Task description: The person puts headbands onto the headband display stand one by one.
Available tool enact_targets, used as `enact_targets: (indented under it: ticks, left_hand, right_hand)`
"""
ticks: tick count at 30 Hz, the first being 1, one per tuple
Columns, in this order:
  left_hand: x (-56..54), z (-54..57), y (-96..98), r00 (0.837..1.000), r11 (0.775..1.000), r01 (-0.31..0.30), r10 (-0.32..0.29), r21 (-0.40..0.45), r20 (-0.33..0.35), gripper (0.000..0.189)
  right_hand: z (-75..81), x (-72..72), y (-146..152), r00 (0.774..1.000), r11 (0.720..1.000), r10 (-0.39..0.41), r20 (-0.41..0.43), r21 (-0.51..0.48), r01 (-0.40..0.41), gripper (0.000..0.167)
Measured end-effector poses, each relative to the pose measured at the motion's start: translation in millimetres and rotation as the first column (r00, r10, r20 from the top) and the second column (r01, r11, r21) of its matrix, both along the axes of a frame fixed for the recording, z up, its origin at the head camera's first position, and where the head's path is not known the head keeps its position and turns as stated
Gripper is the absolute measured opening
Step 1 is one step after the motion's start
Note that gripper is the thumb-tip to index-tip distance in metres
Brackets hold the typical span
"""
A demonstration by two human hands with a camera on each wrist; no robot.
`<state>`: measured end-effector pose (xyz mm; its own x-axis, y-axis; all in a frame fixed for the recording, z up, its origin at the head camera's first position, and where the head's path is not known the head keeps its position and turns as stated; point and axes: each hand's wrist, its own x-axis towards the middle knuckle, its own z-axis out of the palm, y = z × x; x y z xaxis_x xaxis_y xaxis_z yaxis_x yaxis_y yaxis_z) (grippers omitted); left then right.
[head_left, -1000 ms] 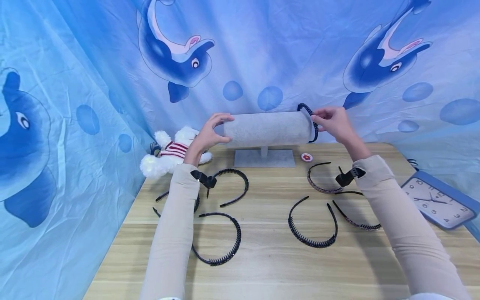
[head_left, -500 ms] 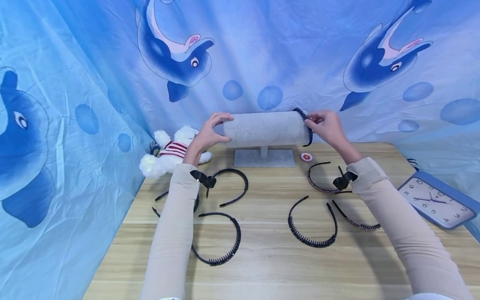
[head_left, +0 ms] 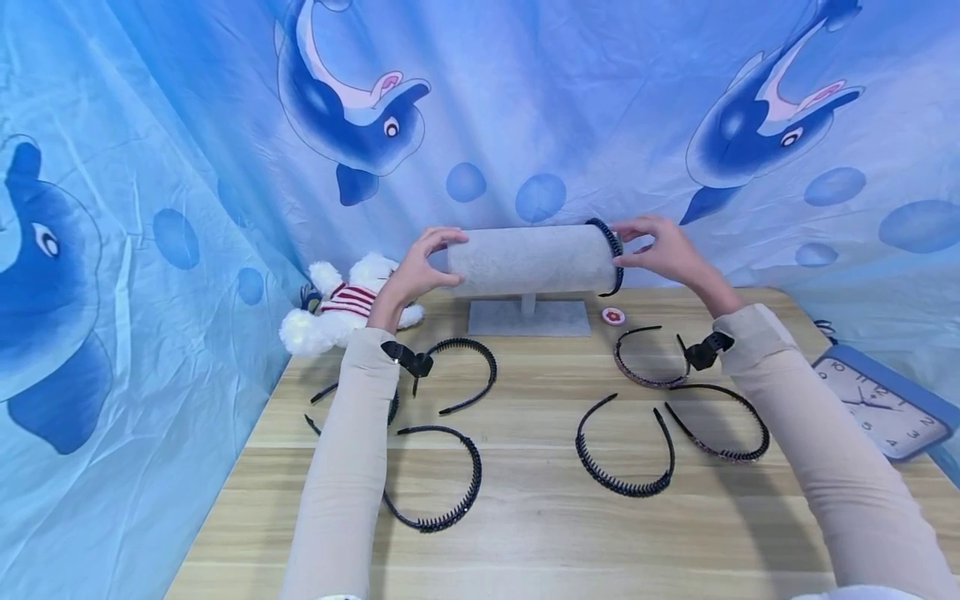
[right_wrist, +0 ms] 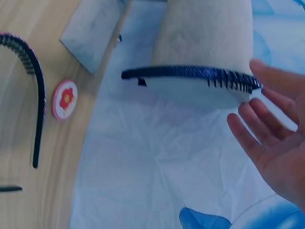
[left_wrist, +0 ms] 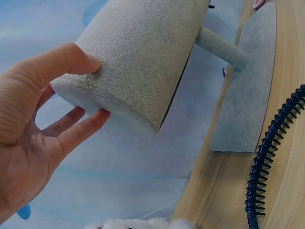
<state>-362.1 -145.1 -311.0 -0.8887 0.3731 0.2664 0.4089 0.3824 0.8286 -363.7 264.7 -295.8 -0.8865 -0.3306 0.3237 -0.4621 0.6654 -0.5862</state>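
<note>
A grey plush-covered T-bar display stand rises at the back of the table. My left hand holds the roll's left end, thumb on its side and fingertips against the end face in the left wrist view. A dark toothed headband sits around the roll near its right end, teeth inward. At that end my right hand has its thumb and fingers spread apart, tips right at the headband. In the right wrist view, the headband's free tip sticks out past the roll.
Several more headbands lie on the wooden table, including one at front centre-right and one front left. Behind the left arm is a white plush toy. A flower badge lies by the stand; a blue clock is at right.
The headband has slid left, further onto the roll's right end. My right hand moved left with it, then its thumb and fingers spread apart. My left hand stays on the left end.
</note>
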Motion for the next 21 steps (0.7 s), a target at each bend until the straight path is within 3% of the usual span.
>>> enact_targets:
  ticks: [5,7,10,21]
  left_hand:
    - [-16.5,-14.3,-3.8,1.000,1.000,0.011,-0.011,0.023,-0.011,0.064]
    - [-25.2,-22.1,-5.9,1.000,0.999,0.016,-0.015,0.043,-0.019,0.065]
    - [-29.3,-25.8,-7.0,0.999,0.998,0.018,-0.016,0.055,-0.031,0.064]
    - [-31.1,-28.6,-7.1,0.998,1.000,0.000,0.001,0.024,-0.060,0.065]
  right_hand:
    - [9.1,-4.8,6,0.986,0.994,0.103,0.128,0.033,-0.108,0.071]
    - [10.0,-7.8,7,0.981,0.990,0.121,0.153,0.046,-0.130,0.074]
    - [9.2,-12.0,8,0.977,0.986,0.136,0.161,0.069,-0.149,0.078]
    - [3.1,-12.8,1,0.989,0.992,0.058,0.134,0.106,-0.073,0.084]
